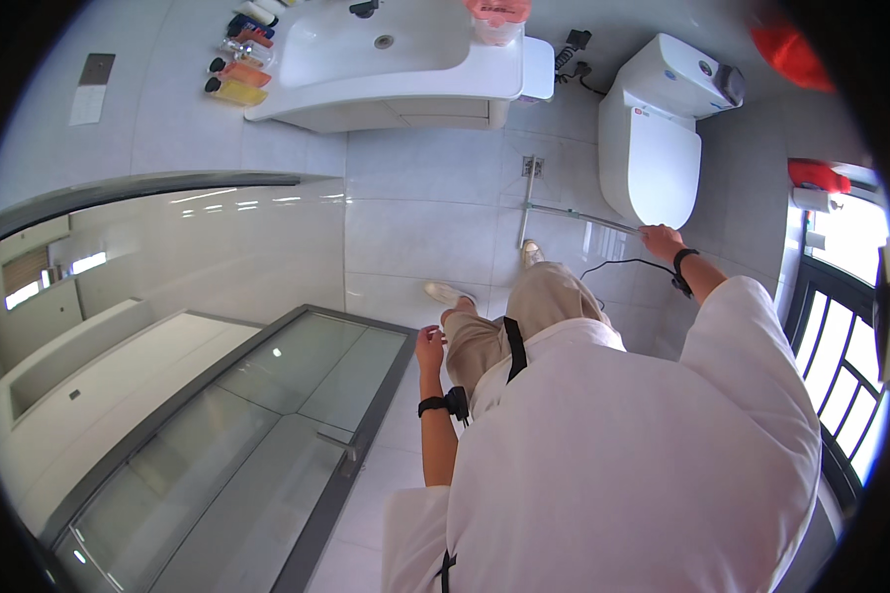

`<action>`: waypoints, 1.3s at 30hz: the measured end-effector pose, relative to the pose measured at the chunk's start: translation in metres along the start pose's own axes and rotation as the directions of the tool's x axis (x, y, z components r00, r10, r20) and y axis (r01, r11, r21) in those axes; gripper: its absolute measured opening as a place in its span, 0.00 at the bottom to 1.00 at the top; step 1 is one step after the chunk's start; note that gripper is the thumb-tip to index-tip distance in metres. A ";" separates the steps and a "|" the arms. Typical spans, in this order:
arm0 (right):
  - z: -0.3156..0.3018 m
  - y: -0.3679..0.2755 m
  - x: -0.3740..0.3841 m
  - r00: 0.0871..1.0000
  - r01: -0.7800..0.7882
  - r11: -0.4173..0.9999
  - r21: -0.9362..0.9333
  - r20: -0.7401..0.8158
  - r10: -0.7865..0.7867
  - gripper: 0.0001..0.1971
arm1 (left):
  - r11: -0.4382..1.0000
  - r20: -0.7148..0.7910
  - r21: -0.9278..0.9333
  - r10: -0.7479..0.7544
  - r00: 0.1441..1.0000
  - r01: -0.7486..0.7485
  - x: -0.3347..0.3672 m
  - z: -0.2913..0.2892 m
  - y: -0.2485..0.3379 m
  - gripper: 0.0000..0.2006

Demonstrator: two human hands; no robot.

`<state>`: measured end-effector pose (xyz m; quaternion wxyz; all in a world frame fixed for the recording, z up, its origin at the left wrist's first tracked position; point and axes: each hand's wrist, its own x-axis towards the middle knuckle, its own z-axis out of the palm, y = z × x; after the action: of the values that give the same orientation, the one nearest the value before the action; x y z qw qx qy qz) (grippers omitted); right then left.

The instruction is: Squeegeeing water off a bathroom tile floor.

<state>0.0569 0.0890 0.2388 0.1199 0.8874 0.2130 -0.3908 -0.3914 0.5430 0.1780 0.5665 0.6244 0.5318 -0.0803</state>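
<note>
My right hand [662,238] is wrapped round the end of a thin-handled floor squeegee [585,217], close to the front of the white toilet. The squeegee's narrow crossbar rests on the grey tiles, its far end over a square floor drain [539,170]. Down by my left knee hangs my left hand [430,348], fingers loosely bent and a little apart, with nothing visible in it. It is nearest to the corner of a grey-framed glass shower door [391,346]. Black straps sit on both wrists.
The toilet [653,168] has its lid down. A white washbasin [376,84] stands at the far side, with several bottles [235,91] along its left end and a pink container [497,20] on its right. A barred window [845,366] is at my right.
</note>
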 end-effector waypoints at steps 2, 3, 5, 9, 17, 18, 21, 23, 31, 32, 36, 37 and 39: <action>0.000 -0.035 -0.020 0.999 -0.020 0.994 0.104 -0.029 0.023 0.15 | 0.997 -0.021 -0.071 -0.005 1.000 0.004 0.021 -0.025 -0.001 0.11; 0.011 -0.048 -0.027 0.996 -0.018 0.982 0.190 -0.080 0.034 0.15 | 0.997 -0.013 -0.075 -0.006 1.000 0.005 0.031 -0.039 -0.002 0.11; 0.027 -0.086 -0.033 0.990 0.000 0.964 0.265 -0.135 0.037 0.15 | 0.993 0.001 -0.116 0.026 1.000 -0.026 0.054 -0.075 -0.023 0.12; 0.097 -0.151 -0.053 0.993 -0.115 0.774 0.623 0.083 0.080 0.17 | 0.972 -0.034 0.187 0.148 0.988 -0.139 0.104 -0.134 -0.069 0.10; 0.143 -0.390 -0.105 0.833 -0.462 0.286 0.840 0.300 0.465 0.19 | 0.952 0.204 0.224 -0.255 0.945 0.209 0.163 -0.319 -0.050 0.12; 0.149 -0.404 -0.110 0.860 -0.397 0.434 0.809 0.163 0.483 0.19 | 0.950 0.213 0.243 -0.248 0.945 0.195 0.178 -0.340 -0.048 0.12; 0.194 -0.412 -0.121 0.853 -0.394 0.477 0.786 0.118 0.509 0.20 | 0.941 0.218 0.296 -0.232 0.948 0.163 0.211 -0.377 -0.033 0.12; 0.195 -0.440 -0.125 0.843 -0.433 0.377 0.819 0.219 0.492 0.21 | 0.958 0.131 0.237 -0.195 0.972 0.160 0.216 -0.406 -0.017 0.12; 0.299 -0.483 -0.136 0.801 -0.403 0.238 0.883 0.215 0.559 0.17 | 0.881 0.275 0.471 -0.109 0.955 -0.035 0.204 -0.358 0.059 0.11; 0.297 -0.483 -0.135 0.816 -0.405 0.240 0.882 0.231 0.530 0.17 | 0.892 0.268 0.449 -0.081 0.960 -0.050 0.198 -0.357 0.064 0.11; 0.315 -0.464 -0.148 0.800 -0.410 0.226 0.884 0.230 0.554 0.17 | 0.861 0.332 0.494 -0.058 0.941 -0.121 0.179 -0.334 0.088 0.11; 0.314 -0.457 -0.150 0.804 -0.407 0.211 0.889 0.238 0.545 0.17 | 0.839 0.375 0.516 -0.038 0.926 -0.174 0.180 -0.335 0.093 0.12; 0.319 -0.444 -0.158 0.811 -0.363 0.128 0.923 0.245 0.531 0.18 | 0.740 0.351 0.617 0.045 0.935 -0.268 0.183 -0.335 0.111 0.13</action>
<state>-0.4532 0.3144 0.1233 -0.3315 0.8255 -0.3276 -0.3185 -0.3989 0.9363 0.2341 0.3929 0.8050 0.3177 -0.3109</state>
